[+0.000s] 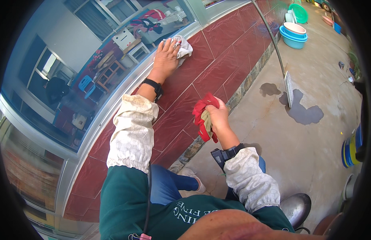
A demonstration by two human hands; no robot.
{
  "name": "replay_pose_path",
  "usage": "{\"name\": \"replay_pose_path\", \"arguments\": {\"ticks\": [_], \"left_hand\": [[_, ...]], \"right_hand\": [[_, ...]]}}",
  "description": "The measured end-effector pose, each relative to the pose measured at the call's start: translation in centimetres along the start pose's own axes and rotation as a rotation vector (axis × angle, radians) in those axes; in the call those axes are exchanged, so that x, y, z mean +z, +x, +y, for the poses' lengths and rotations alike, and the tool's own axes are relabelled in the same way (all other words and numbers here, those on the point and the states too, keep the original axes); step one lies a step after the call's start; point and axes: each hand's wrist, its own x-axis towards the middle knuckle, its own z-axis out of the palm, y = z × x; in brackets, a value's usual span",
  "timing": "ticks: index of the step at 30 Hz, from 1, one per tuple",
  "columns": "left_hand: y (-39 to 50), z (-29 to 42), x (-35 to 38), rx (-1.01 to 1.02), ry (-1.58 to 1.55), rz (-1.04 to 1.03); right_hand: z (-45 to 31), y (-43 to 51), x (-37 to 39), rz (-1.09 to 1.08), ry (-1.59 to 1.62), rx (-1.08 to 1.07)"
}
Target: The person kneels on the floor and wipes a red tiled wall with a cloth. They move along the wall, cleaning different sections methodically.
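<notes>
My left hand (pixel 166 58) presses a whitish cloth (pixel 184 49) against the lower metal frame (pixel 149 67) of a large window. Its fingers lie over the cloth, and part of the cloth hangs past the frame onto the red wall tiles (pixel 185 81). Lower and to the right, my right hand (pixel 219 115) grips a bunched red cloth (pixel 202 105) with a tan part in its folds. That cloth is held in front of the tiled wall, above the concrete ground. Both forearms wear pale patterned sleeve covers and dark wrist straps.
A mop (pixel 289 90) leans on the wall, its flat head by wet patches (pixel 305 109). Farther back stand stacked basins (pixel 293 37) and a green basin (pixel 298 13). At right are a blue-yellow bucket (pixel 352 147) and a wok (pixel 296 208). The window glass (pixel 62 27) shows furniture.
</notes>
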Motion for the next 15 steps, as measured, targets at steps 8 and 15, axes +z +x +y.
{"name": "replay_pose_path", "arguments": {"ticks": [8, 15], "left_hand": [[7.7, 1.8, 4.2, 0.047, 0.142, -0.081], [12.0, 4.1, 6.2, -0.023, 0.103, -0.122]], "right_hand": [[-0.9, -0.2, -0.1, -0.015, -0.039, -0.027], [-0.8, -0.5, -0.2, -0.04, -0.06, -0.047]]}}
